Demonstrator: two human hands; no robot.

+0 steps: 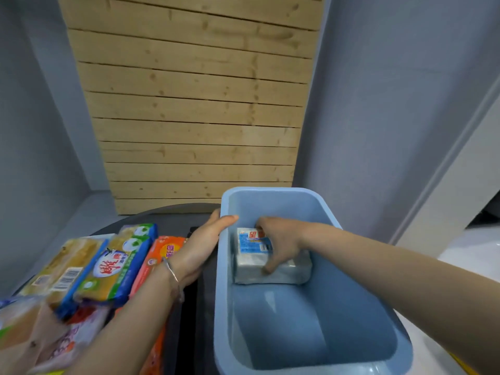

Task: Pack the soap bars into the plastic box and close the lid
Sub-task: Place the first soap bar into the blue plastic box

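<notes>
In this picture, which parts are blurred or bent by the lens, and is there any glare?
Head view: the wooden panel and walls curve, a wide-angle effect; the soap packs at lower left are blurred; soft glare lies on the blue box floor; the soap bar under the right hand looks sharper.

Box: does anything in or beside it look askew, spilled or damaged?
Nothing stands out. The box stands upright, the left hand holds its rim, the right hand grips one soap bar lying flat at the far end. Other packs lie piled at left.
</notes>
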